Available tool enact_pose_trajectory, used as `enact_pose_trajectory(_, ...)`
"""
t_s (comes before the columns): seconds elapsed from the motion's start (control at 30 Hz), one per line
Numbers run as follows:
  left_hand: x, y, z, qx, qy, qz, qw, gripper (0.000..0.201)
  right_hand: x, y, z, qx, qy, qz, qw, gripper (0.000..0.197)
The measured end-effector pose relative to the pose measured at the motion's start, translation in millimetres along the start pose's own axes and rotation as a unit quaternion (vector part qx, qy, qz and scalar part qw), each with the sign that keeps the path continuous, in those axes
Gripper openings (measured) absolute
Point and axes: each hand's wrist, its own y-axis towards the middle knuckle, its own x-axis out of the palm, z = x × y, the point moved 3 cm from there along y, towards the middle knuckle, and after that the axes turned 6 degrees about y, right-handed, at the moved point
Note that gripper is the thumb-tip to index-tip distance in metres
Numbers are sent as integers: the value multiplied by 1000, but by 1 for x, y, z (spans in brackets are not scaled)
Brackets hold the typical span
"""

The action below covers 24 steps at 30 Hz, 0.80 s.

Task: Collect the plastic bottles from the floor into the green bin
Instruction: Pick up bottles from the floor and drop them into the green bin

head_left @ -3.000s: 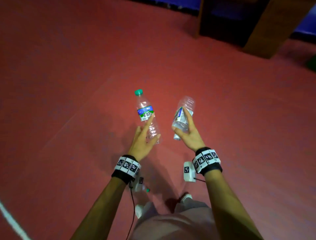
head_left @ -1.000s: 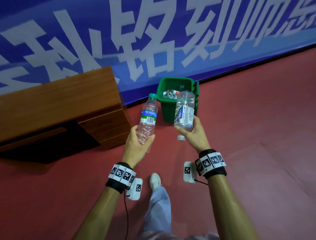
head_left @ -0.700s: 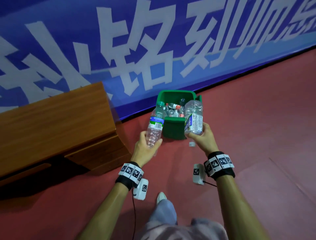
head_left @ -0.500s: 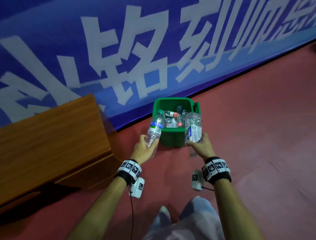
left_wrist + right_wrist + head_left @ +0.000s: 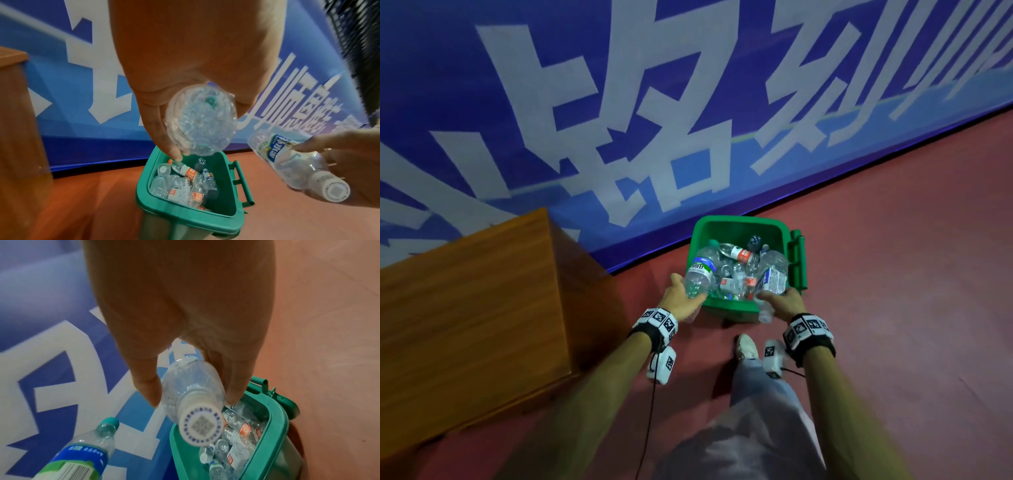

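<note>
The green bin point(image 5: 736, 310) stands on the red floor by the blue wall, with several clear bottles inside. My left hand point(image 5: 686, 295) grips a clear bottle with a green cap and blue label point(image 5: 700, 274), tilted over the bin's left front rim. My right hand point(image 5: 779, 298) grips a second clear bottle with a white label point(image 5: 773, 278) over the right front rim, its white cap pointing back at me. The left wrist view shows the first bottle's base point(image 5: 200, 120) above the open bin point(image 5: 185, 216). In the right wrist view, fingers and thumb clasp the second bottle's neck point(image 5: 193, 389).
A wooden cabinet point(image 5: 465, 308) stands left of the bin, against the blue banner wall point(image 5: 619, 102). The bin's handle point(image 5: 798, 260) sticks out on its right side. My shoe point(image 5: 746, 346) is just short of the bin. Red floor point(image 5: 893, 274) stretches to the right.
I have turned from open floor and come up to the bin. Both hands, still holding their bottles, have moved forward and down to the bin's front rim.
</note>
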Motion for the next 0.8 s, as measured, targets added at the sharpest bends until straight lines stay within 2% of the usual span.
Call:
enact_pose_trajectory(0.03,3,18,5,-14,-2,-3,1000,60,-2,14,-10,7,-5,0,1000,59)
enact_pose_trajectory(0.07,6,35,11,-26,-4,-4,1000,60,-3,25,-20,14,-6,1,1000,63)
enact_pose_trajectory(0.13,13,65,26,-47,-11,-4,999,64,-2,48,-39,14,17,-8,1000,78)
enact_pose_trajectory(0.2,22,91,40,-73,-28,-8,997,81,4,73,-51,16,36,5,999,103)
enact_pose_trajectory(0.27,30,111,53,-96,-35,-20,995,97,10,90,-61,24,3,30,999,111)
enact_pose_trajectory(0.33,31,126,66,-98,-33,-21,994,101,14,109,-73,11,-15,50,999,100)
enact_pose_trajectory(0.43,15,133,80,-74,-29,-1,997,93,26,123,-102,-14,-21,27,999,77)
enact_pose_trajectory(0.6,-49,110,74,-51,-47,111,991,77,66,110,-176,-122,-48,-57,990,47)
enact_pose_trajectory(0.7,-92,68,50,-68,-115,218,967,64,115,78,-215,-216,-105,-135,961,38)
enact_pose_trajectory(0.8,-130,-4,12,-88,-189,327,922,50,175,20,-233,-297,-157,-229,914,37)
